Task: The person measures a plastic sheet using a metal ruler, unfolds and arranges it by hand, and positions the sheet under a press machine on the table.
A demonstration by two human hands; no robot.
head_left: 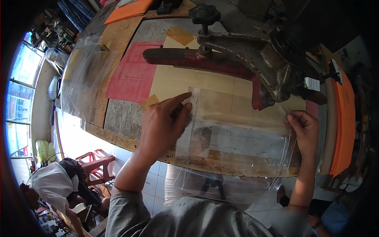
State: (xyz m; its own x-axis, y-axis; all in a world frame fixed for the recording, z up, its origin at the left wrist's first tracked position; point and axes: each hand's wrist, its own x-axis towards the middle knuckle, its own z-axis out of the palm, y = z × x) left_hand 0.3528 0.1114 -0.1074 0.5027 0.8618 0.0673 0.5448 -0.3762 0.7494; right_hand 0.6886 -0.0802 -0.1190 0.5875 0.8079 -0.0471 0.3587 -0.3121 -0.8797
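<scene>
A clear plastic sheet (237, 138) lies over the table's front part and hangs past its front edge. My left hand (164, 118) rests at the sheet's upper left corner, index finger stretched out and thumb apart from it. At the sheet's right side my right hand (304, 126) pinches its edge between thumb and fingers. Under the sheet is a tan board (169, 81), with a red sheet (132, 73) to its left. Above the board reaches the dark metal arm of a machine (237, 43), with a black knob (204, 15) on top.
More clear plastic (85, 75) lies at the table's left end. Orange sheets (345, 122) stand at the right and another orange sheet (128, 11) lies at the back left. A red stool (96, 168) and a person in white (55, 183) are at the lower left; another person (333, 217) is lower right.
</scene>
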